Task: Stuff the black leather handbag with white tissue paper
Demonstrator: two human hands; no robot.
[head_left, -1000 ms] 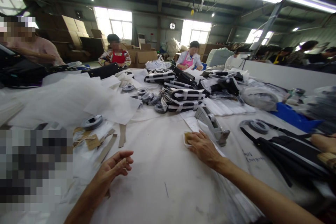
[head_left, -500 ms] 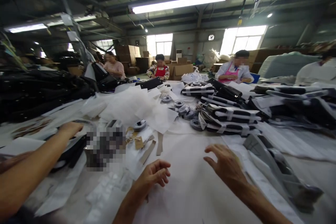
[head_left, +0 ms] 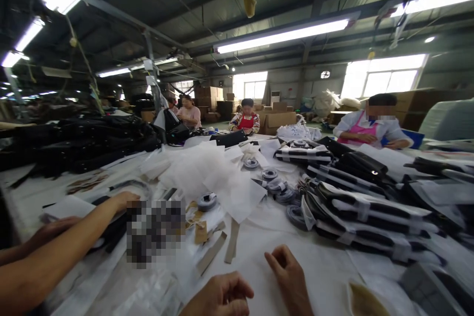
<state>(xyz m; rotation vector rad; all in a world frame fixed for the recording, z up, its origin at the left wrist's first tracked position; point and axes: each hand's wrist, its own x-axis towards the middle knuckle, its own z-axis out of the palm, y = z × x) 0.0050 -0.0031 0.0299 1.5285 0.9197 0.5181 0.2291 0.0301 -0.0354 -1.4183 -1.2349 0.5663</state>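
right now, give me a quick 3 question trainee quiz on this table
1. True or false: the left hand holds a tape roll.
2. What lies just beyond the right hand? A) bundles B) a bucket C) a laptop
3. Fill in: the card strips lie on the ____ table.

Key: 1 false, it is loosely curled with nothing in it. 2 A, wrapped black bundles in a stack. 3 white.

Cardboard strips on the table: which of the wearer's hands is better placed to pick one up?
Left, probably. The left hand sits just below the cardboard strips, fingers loosely curled and holding nothing. The right hand lies farther right, nearer the black-and-white bundles.
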